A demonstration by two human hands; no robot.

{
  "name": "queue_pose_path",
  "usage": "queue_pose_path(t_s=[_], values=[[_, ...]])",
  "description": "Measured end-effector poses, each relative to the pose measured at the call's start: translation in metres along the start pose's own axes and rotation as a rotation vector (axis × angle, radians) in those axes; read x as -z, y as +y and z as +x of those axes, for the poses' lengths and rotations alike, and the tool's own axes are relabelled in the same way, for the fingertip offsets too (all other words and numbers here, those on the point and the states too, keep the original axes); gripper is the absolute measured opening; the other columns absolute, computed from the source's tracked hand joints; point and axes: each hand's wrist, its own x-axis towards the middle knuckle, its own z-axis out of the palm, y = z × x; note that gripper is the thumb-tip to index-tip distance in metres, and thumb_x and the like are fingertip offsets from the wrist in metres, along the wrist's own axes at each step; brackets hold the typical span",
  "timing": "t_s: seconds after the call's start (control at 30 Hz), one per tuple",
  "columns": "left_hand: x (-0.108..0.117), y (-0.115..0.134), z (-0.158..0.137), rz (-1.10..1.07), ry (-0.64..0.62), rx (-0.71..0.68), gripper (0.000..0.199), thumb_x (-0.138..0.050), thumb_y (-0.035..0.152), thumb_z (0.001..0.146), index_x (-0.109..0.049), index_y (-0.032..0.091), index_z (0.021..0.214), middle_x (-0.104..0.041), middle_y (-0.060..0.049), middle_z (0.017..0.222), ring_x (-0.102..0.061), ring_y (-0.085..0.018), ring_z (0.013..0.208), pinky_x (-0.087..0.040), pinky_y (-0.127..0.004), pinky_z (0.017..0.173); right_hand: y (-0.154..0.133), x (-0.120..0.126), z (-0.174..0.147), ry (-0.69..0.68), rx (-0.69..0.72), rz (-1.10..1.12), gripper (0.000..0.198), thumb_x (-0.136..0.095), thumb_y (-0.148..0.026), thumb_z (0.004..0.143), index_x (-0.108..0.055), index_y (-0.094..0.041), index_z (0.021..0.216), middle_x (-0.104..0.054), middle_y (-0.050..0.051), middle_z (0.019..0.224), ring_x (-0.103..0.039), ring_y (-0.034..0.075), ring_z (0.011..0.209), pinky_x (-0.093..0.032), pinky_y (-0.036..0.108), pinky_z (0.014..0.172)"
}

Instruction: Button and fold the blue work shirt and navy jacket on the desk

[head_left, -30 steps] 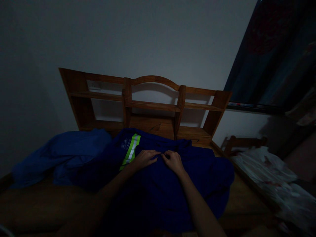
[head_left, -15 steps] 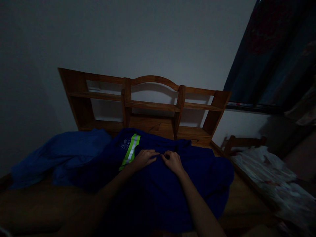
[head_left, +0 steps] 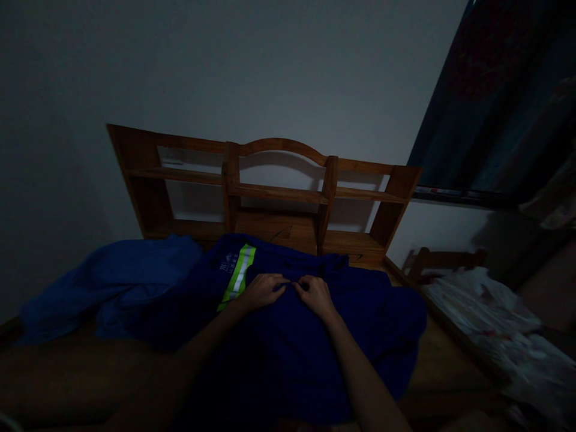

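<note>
A dark blue work jacket [head_left: 288,342] lies spread over a wooden surface in front of me. It has a yellow-green and silver reflective strip [head_left: 240,273] and white printing on its left side. My left hand [head_left: 265,290] is closed in a pinch on the jacket's fabric near the middle, just right of the strip. Close beside it, my right hand [head_left: 314,293] pinches the same fabric, its fingertips almost meeting those of the left. Whatever small part lies between the fingertips is too dark to make out. A lighter blue garment [head_left: 135,270] lies crumpled at the jacket's left.
Behind the jacket stands a wooden shelf unit [head_left: 279,193] with an arched top, against a pale wall [head_left: 270,72]. White plastic bags [head_left: 486,300] lie at the right, beside a wooden chair back [head_left: 445,258]. A dark curtain [head_left: 477,108] hangs at the upper right.
The left fingers have curled slightly closer together at the fabric. The right hand and the jacket stay almost still.
</note>
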Motion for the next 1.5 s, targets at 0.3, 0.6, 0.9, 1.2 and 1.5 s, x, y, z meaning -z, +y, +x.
queue_pose_path(t_s=[0.3, 0.6, 0.9, 1.2, 1.5], values=[[-0.0020, -0.0013, 0.0014, -0.063, 0.007, 0.003, 0.033, -0.035, 0.034, 0.093, -0.061, 0.022, 0.109, -0.066, -0.003, 0.104, -0.060, -0.015, 0.096, -0.044, -0.025, 0.085, -0.0005, -0.0004, 0.0013, 0.006, -0.003, -0.001, 0.028, -0.050, -0.039, 0.087, -0.063, -0.021, 0.070, -0.066, 0.000, 0.075, -0.060, 0.012, 0.069, -0.034, 0.021, 0.062], [-0.0029, 0.0011, 0.0019, -0.102, 0.039, 0.018, 0.034, -0.032, 0.037, 0.094, -0.061, 0.021, 0.103, -0.066, -0.003, 0.103, -0.061, -0.015, 0.094, -0.044, -0.025, 0.085, -0.0026, 0.0015, 0.0009, 0.009, 0.002, 0.004, 0.029, -0.049, -0.040, 0.087, -0.063, -0.021, 0.069, -0.067, 0.001, 0.074, -0.060, 0.013, 0.070, -0.033, 0.021, 0.062], [0.0014, 0.0052, 0.0045, -0.239, 0.063, 0.082, 0.036, -0.032, 0.042, 0.093, -0.062, 0.022, 0.098, -0.066, -0.002, 0.097, -0.060, -0.015, 0.089, -0.044, -0.024, 0.081, -0.0039, 0.0047, 0.0010, 0.014, 0.047, 0.013, 0.031, -0.046, -0.040, 0.090, -0.061, -0.020, 0.071, -0.065, 0.001, 0.077, -0.059, 0.012, 0.071, -0.034, 0.020, 0.064], [0.0016, 0.0066, 0.0065, -0.434, 0.110, 0.147, 0.036, -0.035, 0.043, 0.091, -0.061, 0.019, 0.087, -0.064, 0.000, 0.086, -0.057, -0.015, 0.082, -0.042, -0.023, 0.078, -0.0060, 0.0060, 0.0022, 0.053, 0.088, 0.051, 0.035, -0.044, -0.041, 0.092, -0.060, -0.019, 0.069, -0.063, 0.000, 0.073, -0.059, 0.011, 0.068, -0.035, 0.020, 0.063], [-0.0014, 0.0058, 0.0086, -0.342, 0.189, 0.194, 0.033, -0.033, 0.040, 0.092, -0.056, 0.020, 0.081, -0.060, 0.001, 0.077, -0.055, -0.013, 0.073, -0.039, -0.022, 0.072, -0.0072, 0.0068, 0.0023, 0.064, 0.121, 0.071, 0.037, -0.044, -0.047, 0.090, -0.061, -0.020, 0.073, -0.061, 0.001, 0.074, -0.059, 0.013, 0.070, -0.039, 0.021, 0.064]])
